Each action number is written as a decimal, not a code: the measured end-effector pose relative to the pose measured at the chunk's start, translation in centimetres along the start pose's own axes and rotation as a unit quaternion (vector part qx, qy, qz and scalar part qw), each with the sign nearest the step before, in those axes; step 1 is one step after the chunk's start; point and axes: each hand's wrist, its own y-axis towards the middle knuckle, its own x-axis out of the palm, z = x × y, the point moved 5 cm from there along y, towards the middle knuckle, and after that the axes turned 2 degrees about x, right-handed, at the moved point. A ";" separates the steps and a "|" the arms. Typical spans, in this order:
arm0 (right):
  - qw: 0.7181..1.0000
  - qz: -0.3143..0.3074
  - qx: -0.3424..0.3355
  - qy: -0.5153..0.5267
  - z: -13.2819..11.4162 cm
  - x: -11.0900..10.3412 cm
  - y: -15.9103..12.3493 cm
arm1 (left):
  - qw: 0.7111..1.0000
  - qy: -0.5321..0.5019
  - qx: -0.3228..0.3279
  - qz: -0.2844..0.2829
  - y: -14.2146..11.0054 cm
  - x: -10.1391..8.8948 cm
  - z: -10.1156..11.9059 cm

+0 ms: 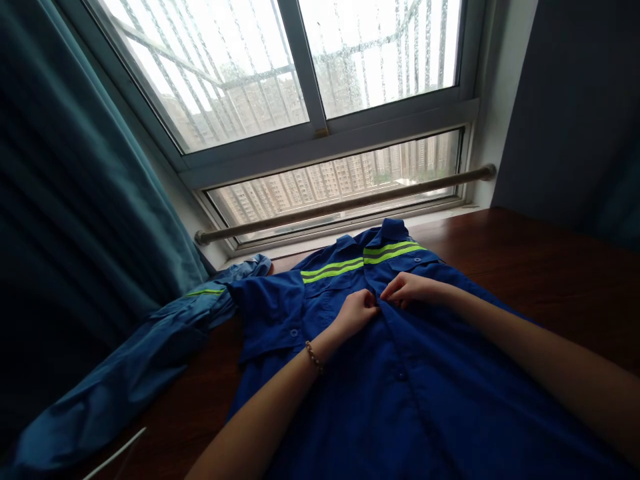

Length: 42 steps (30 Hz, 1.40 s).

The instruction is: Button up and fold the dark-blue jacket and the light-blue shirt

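A blue work shirt (340, 400) with yellow-green reflective stripes across the chest lies spread on the wooden table, collar toward the window. My left hand (356, 312), a beaded bracelet at its wrist, pinches the front placket near the chest. Close beside it, my right hand (405, 289) pinches the other side of the same front edge. The fingertips of both hands nearly meet there, and whatever small part lies between them is hidden. Further down the placket a button (401, 376) shows. Each chest pocket flap carries a round button.
The shirt's sleeve (150, 353) stretches out to the left across the dark wooden table (480, 247). A teal curtain (100, 167) hangs at the left. Behind the table are a window and a horizontal metal bar (350, 202). A thin white strip (115, 455) lies at the lower left.
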 end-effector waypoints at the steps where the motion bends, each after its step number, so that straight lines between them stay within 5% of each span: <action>1: 1.000 0.018 -0.008 -0.017 -0.1 0.2 0.1 | 1.000 -0.008 -0.012 -0.001 0.1 0.1 -0.4; 8: 0.968 0.139 -0.144 -0.155 -1.0 0.9 1.0 | 0.999 0.004 0.012 0.038 1.2 0.2 -1.5; 14: 0.926 0.263 -0.223 -0.153 0.1 -0.7 3.1 | 0.994 -0.001 -0.010 0.106 3.8 -1.0 -1.6; 20: 0.915 0.279 -0.256 -0.138 0.0 -0.9 3.1 | 0.980 -0.154 -0.041 0.122 4.3 -0.8 -2.8; 30: 0.897 0.332 -0.250 -0.149 -0.8 -0.6 1.9 | 0.892 -0.426 -0.117 0.098 2.9 -0.4 -2.2; 37: 0.882 0.378 -0.223 -0.172 -1.2 0.0 1.4 | 0.853 -0.474 -0.177 0.128 2.3 0.6 -1.6; 42: 0.904 0.366 -0.186 -0.115 -0.9 0.2 1.6 | 0.832 -0.484 -0.210 0.173 2.2 0.8 -2.3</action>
